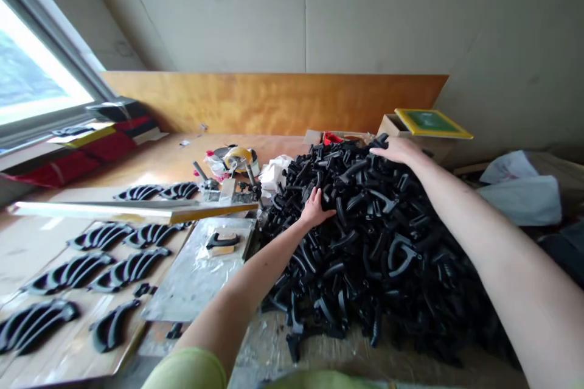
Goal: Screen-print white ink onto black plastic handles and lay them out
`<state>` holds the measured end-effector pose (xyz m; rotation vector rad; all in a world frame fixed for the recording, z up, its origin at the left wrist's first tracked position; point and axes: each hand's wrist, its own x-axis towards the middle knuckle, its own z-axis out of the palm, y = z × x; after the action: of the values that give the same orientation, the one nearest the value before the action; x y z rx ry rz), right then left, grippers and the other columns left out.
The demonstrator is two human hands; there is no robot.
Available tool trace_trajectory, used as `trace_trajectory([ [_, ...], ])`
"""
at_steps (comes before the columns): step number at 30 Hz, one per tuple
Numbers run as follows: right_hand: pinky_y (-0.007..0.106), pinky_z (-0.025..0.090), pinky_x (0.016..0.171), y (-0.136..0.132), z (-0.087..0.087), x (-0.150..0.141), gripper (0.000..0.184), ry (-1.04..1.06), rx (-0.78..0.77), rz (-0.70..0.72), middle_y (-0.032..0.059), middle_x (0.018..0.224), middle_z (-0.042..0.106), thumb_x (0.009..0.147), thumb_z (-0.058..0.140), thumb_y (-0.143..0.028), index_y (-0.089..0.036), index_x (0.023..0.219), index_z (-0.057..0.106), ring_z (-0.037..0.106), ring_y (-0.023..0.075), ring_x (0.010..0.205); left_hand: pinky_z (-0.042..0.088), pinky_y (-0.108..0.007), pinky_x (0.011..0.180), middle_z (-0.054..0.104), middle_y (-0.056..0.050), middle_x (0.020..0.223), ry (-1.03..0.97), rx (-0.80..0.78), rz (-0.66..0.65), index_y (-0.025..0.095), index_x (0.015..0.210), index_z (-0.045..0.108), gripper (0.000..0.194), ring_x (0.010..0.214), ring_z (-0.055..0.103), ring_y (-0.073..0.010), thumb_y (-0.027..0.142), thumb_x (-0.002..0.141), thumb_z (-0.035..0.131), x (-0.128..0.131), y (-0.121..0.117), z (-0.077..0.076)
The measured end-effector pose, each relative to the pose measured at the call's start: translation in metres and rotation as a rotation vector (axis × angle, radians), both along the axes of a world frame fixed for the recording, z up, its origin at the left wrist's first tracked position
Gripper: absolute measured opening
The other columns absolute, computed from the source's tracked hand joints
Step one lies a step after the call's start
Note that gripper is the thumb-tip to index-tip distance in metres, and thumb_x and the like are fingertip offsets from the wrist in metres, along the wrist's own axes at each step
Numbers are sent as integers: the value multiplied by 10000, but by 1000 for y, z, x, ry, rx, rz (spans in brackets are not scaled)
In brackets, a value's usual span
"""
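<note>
A big heap of black plastic handle parts covers the right half of the wooden workbench. My left hand rests on the heap's left slope, its fingers curled into the parts. At the far top of the heap lies my right hand, fingers bent down over the pieces. What either hand grips, if anything, is hidden among the parts.
Stacked rows of black handles lie on cardboard at the left. A metal plate carries one handle. A long metal bar, a tape roll, white rags, a green-and-yellow frame and a window surround them.
</note>
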<state>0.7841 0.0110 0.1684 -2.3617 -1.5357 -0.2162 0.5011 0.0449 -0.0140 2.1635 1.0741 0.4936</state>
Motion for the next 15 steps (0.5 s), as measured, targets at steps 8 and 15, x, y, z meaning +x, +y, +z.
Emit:
trace_trajectory([
  [8,466,395,1051,-86,-63,-142,397,-169,299,597,135,1271,608,916,543,-366,-159,1252,590,483,273,1256,373,-390,1088,462,-137,1448,-200,-145,-14,145,1380,471,686,1310,454,-269,374,768,677,-90,-21,20],
  [15,503,366,1098,-126,-195,-316,421,22,95,834,96,1361,550,901,568,-303,-209,1311,557,407,271,1339,519,-305,847,716,-89,1065,-237,-402,-6,161,1157,653,420,965,662,-208,425,838,583,-254,-70,6],
])
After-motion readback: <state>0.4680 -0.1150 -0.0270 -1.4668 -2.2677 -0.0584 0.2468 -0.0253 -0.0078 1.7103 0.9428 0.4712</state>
